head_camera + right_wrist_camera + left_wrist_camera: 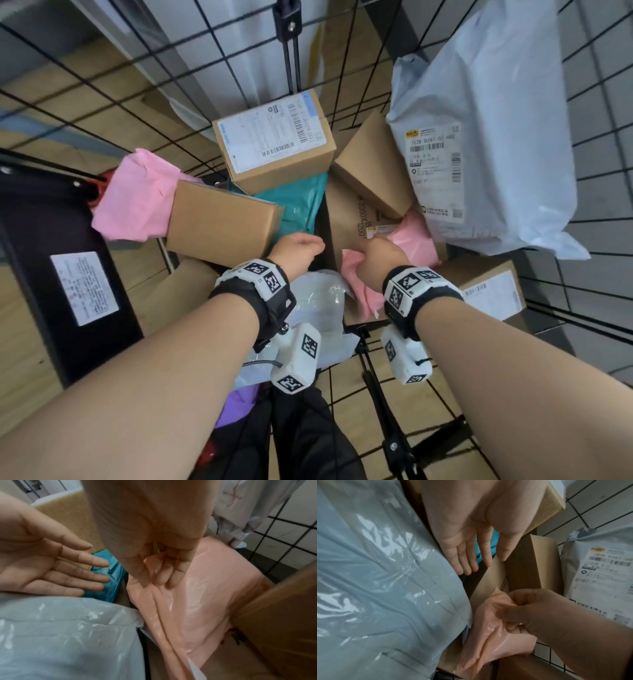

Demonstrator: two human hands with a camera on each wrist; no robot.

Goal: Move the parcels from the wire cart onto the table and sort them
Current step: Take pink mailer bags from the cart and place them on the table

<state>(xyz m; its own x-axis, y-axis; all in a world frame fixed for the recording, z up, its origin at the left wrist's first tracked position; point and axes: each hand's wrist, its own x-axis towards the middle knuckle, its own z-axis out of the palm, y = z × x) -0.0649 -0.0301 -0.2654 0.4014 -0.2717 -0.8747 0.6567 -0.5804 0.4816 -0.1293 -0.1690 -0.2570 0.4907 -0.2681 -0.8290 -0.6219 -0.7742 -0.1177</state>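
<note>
Both hands reach down into the wire cart [582, 192] among the parcels. My right hand [380, 257] [537, 609] [159, 574] grips a pink plastic mailer [363, 274] [488, 635] [205, 601], its fingers curled into the bag's edge. My left hand [298, 250] [474, 555] [68, 572] hovers open just left of it, fingers straight, above a teal bag [301, 205] [106, 586] and holding nothing. A pale grey-white plastic bag [318, 308] [376, 588] [68, 635] lies under both wrists.
Cardboard boxes fill the cart: a labelled one [274, 140] at the back, a plain one [222, 222] left, a tilted one [373, 168] in the middle, and one [486, 291] right. A big grey mailer [489, 137] leans on the right wall. Another pink mailer [133, 198] hangs left.
</note>
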